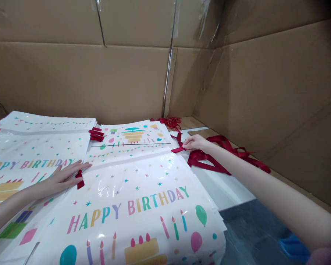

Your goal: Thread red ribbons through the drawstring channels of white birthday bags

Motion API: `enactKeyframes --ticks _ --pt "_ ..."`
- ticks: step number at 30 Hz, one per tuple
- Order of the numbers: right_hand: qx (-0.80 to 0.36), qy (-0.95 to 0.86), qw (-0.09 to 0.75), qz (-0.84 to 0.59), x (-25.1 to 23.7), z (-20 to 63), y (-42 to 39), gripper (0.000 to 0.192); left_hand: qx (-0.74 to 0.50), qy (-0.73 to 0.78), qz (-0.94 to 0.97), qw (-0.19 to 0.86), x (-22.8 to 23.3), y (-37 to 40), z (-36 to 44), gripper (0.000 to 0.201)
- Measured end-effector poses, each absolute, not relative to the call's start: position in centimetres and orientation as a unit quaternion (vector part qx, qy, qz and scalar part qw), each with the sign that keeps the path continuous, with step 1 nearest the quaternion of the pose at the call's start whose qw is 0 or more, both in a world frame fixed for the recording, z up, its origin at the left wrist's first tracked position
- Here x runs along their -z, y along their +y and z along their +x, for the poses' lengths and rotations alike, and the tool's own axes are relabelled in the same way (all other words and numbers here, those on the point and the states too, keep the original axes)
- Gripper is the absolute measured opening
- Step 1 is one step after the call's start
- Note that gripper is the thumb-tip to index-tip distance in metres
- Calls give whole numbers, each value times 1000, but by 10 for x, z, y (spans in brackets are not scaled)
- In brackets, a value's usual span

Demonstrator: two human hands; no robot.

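Along a white birthday-printed sheet (pixel 143 173), a red fabric ribbon (pixel 178 150) is pinched by the right hand (pixel 194 142), the left hand (pixel 64 176) spread empty, left-edge ribbon (pixel 80 183) seemingly set, loose ribbons (pixel 195 157) unused.

Red ribbon (pixel 177 150) (apparently folded) touches the birthday sheet (pixel 139 191).

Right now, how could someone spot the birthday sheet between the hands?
Find the cardboard wall, then look below. The birthday sheet lies between the left hand and right hand. Its whole HAPPY BIRTHDAY shows; the H on the left stack doesn't.
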State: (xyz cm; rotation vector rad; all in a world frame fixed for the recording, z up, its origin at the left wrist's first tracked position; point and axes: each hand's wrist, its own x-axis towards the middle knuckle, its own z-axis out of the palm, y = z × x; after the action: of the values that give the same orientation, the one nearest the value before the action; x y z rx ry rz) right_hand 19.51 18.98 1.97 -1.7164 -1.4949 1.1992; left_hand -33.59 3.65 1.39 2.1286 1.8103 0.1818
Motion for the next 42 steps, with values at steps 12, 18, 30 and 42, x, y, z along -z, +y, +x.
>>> enactKeyframes --ticks 12,18,30,42 --pt "-496 -530 276 -631 -7 202 186 16 -63 631 760 141 -6 39 -342 60" --pt "-486 -547 259 -631 -6 199 183 18 -68 628 761 149 -6 39 -341 59" --pt "-506 -514 261 -642 -2 203 182 16 -68 629 760 145 -4 39 -343 62" --pt "-539 -510 281 -608 -9 205 179 20 -65 620 765 161 -7 39 -343 60"
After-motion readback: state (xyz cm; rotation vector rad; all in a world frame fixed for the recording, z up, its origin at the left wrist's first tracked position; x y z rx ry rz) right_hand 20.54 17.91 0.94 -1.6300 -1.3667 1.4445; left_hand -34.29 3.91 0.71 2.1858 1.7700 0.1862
